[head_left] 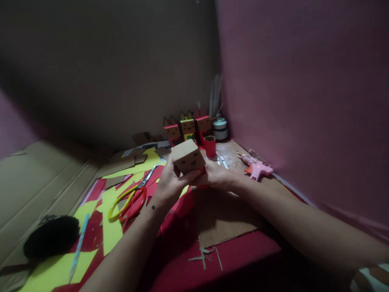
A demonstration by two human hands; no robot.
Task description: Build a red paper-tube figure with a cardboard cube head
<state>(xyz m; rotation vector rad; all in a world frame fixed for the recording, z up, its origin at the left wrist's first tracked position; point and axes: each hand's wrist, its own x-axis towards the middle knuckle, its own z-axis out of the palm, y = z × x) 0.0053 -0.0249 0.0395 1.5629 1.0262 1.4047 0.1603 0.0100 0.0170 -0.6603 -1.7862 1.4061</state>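
A small cardboard box figure (187,156) with a drawn face is held up over the middle of the table. My left hand (172,180) grips its box head from the left side, the thumb lying across the front below the face. From the right, my right hand (212,173) closes around the lower part, where a bit of red shows; its fingers are partly hidden. Behind stand three finished-looking box figures (187,126) with ears, in red and yellow. A red paper tube (210,147) stands just beyond my right hand.
Yellow-and-red scissors (133,196) lie among paper scraps on the left, near a striped pencil (79,247) and a black fuzzy object (51,236). A pink glue gun (257,167) rests at right. A cardboard sheet (227,217) lies under my hands. Walls close in behind and right.
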